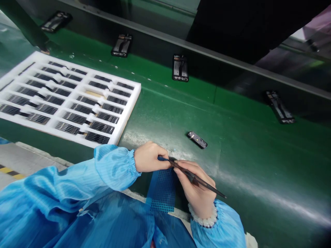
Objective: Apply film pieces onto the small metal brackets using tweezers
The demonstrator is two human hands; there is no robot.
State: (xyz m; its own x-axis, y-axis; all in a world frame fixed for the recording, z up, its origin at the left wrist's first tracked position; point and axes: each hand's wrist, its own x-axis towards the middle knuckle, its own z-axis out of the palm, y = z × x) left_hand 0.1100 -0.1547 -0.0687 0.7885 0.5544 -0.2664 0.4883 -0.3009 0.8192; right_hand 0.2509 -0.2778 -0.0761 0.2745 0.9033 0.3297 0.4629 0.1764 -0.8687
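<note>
My right hand [198,184] is closed round dark tweezers [207,184], whose tip points left at the fingers of my left hand. My left hand [152,157] is pinched closed on a small dark piece with some blue at its edge, mostly hidden by the fingers. Beneath both hands, a blue perforated sheet [162,193] lies over the bench's near edge. A small black component [197,140] rests on the green bench just beyond my right hand.
At the left, a white foam tray [130,110] holds several dark flat parts in slots. Along the green strip at the back lie several black device housings, among them one in the middle [180,68] and one at the right [280,107]. A raised ledge runs behind them.
</note>
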